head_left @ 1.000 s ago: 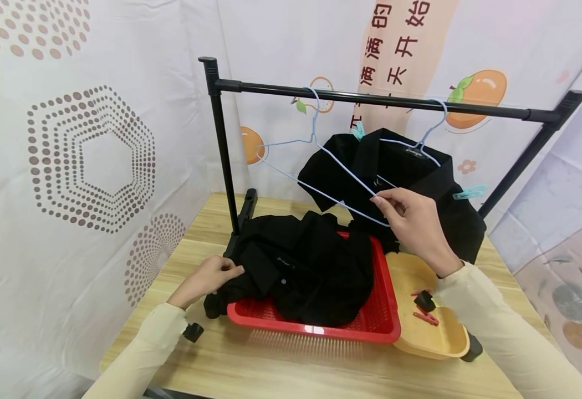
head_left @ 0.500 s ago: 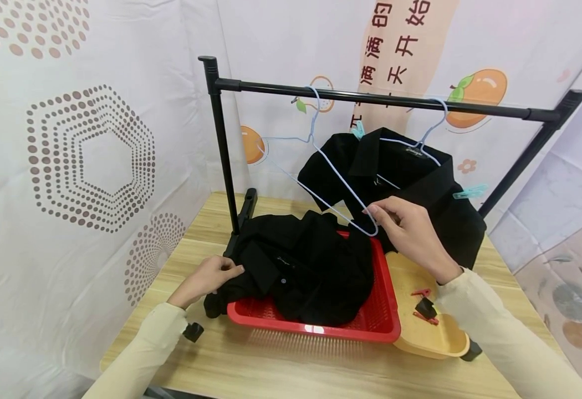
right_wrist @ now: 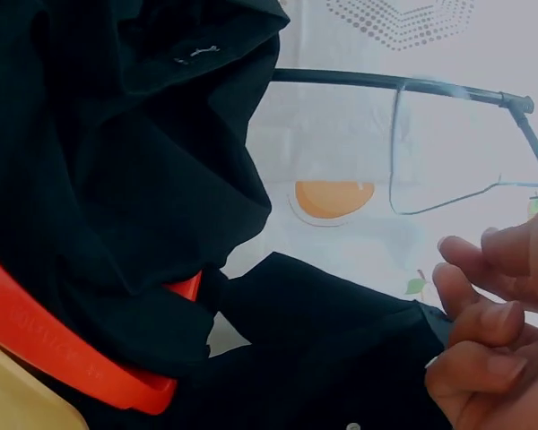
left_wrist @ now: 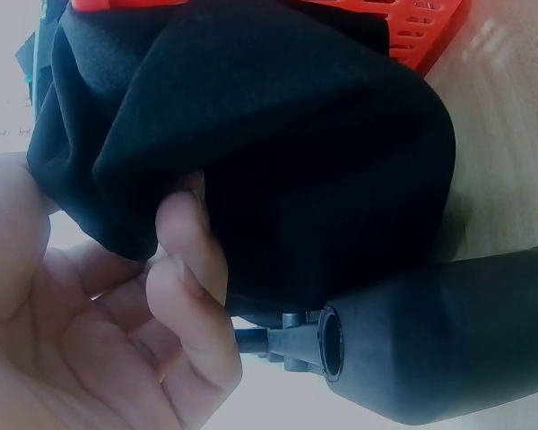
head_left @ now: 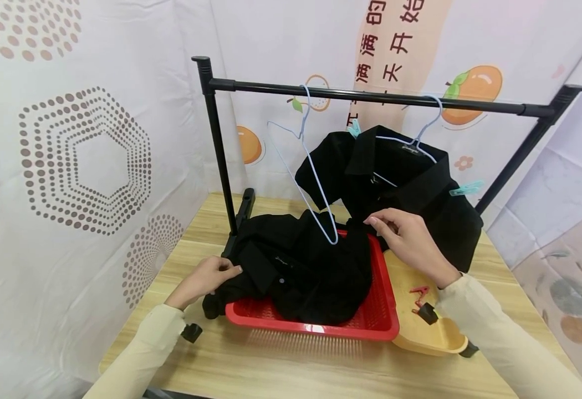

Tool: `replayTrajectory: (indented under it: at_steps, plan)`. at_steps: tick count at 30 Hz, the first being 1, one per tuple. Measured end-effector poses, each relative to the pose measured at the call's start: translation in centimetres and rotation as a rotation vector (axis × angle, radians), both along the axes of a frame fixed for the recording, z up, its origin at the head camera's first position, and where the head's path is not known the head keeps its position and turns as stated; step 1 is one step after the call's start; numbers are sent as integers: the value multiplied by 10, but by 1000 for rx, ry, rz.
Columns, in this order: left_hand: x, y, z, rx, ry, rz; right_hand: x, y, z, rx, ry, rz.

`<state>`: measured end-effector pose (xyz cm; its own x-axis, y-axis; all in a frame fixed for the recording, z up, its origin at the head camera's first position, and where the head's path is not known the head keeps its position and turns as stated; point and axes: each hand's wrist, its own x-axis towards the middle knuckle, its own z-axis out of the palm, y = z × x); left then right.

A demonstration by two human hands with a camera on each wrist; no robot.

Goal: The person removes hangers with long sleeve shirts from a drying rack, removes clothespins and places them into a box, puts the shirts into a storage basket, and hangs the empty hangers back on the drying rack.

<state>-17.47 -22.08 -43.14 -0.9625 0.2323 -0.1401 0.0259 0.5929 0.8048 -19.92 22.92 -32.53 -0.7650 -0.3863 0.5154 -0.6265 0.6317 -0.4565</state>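
Note:
A black collared shirt [head_left: 306, 282] lies heaped in the red basket [head_left: 316, 329], its cloth spilling over the left side. With thumb and fingers my left hand [head_left: 205, 281] pinches the edge of that shirt; the left wrist view shows the cloth [left_wrist: 278, 134] caught between them. A light blue hanger [head_left: 302, 134] hangs bare and tilted from the black rail [head_left: 371, 96], its lower corner over the heaped shirt. My right hand [head_left: 404, 238] is apart from the hanger, right of it, fingers loosely curled and holding nothing, in front of a second black shirt [head_left: 450, 213].
That second shirt hangs on another blue hanger [head_left: 423, 130], with turquoise clips [head_left: 466, 189] on its shoulders. A yellow tray [head_left: 404, 271] with red clothespins [head_left: 419, 290] stands right of the basket. Black rack posts [head_left: 217, 149] rise at both sides. Patterned curtains surround the wooden table [head_left: 251, 371].
My right hand has let go of the hanger, which swung left and turned on its hook. The right hand sits slightly lower; the left hand keeps its hold on the shirt.

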Motion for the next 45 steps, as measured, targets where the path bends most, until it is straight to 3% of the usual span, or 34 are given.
replayTrajectory:
  at_steps: [5, 10, 14, 18, 21, 27, 35, 40, 45]
  plan:
    - [0, 1, 1, -3, 4, 6, -8, 2, -12, 59, -75, -18]
    - [0, 2, 1, -26, 20, 8, -19, 7, -41, 160, -174, -31]
    - [-3, 2, 2, -67, 61, -2, -26, 14, -65, 211, -256, -72]
    - [-5, 1, 5, -137, 124, -26, -33, 20, -78, 205, -317, -108]
    - [-6, 0, 9, -187, 154, -22, -37, 20, -81, 197, -338, -131]
    - [-12, -5, 13, -228, 114, 46, -46, 13, -86, 275, -362, -158]
    - [-17, -4, 7, -53, -53, 14, -49, 4, -90, 343, -366, -170]
    - [-20, -1, 9, -59, -2, 2, -48, 2, -90, 379, -314, -145]
    - [-23, -2, 13, -63, 57, 6, -47, 2, -94, 385, -253, -66]
